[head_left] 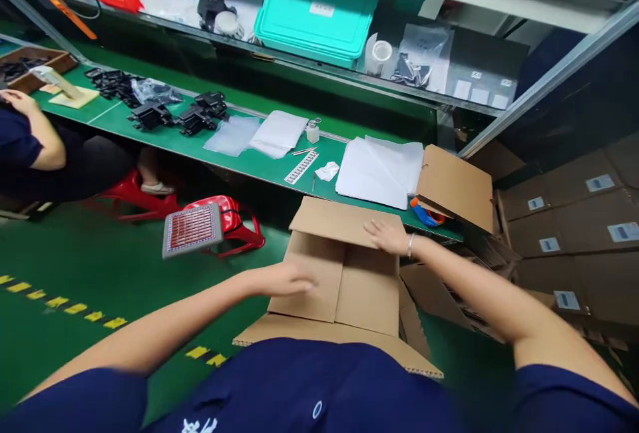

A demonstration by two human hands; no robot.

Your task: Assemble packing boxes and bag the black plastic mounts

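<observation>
In front of my body stands a brown cardboard box [367, 287], two of its flaps folded inward and meeting at a seam. The far flap [344, 219] and the near flap [339, 332] stick outward. My right hand [387, 237] rests on the far flap near its right end, fingers spread and nothing held. Above the folded left flap is my left hand [292, 279], slightly blurred, its fingers stretched out and nothing in it. Whether it touches the cardboard I cannot tell. A blue and orange tape dispenser [426, 213] lies at the bench edge, right of the box.
The green bench [239, 165] holds white sheets [382, 170], a small bottle [313, 131] and black parts [202, 112]. Red stools [239, 223] stand at left, near a seated person [30, 134]. Stacked cartons [564, 240] line the right. A teal bin [319, 10] sits on the shelf.
</observation>
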